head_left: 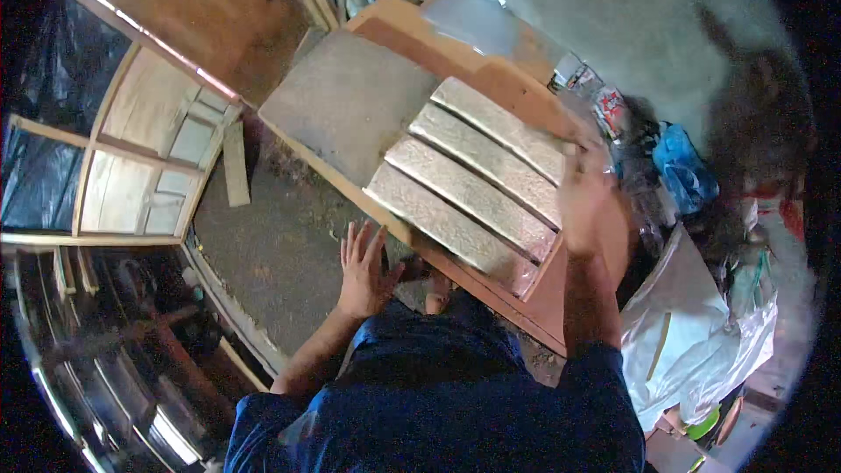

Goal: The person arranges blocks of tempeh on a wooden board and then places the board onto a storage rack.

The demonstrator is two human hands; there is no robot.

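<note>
The left hand (361,276) was apart from the right, fingers spread, near the table (545,300). The right hand (585,201) blurred at the slats' (473,197) ends, its grip unclear. The slats lay on the table beside a grey board (350,96).

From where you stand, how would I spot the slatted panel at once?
Find the orange-brown table in front of the person. On it, the slatted panel lies between a flat grey-brown board and the blurred right hand. Unlike that plain board, it shows four pale, shiny, bumpy strips with dark gaps between them.
</note>
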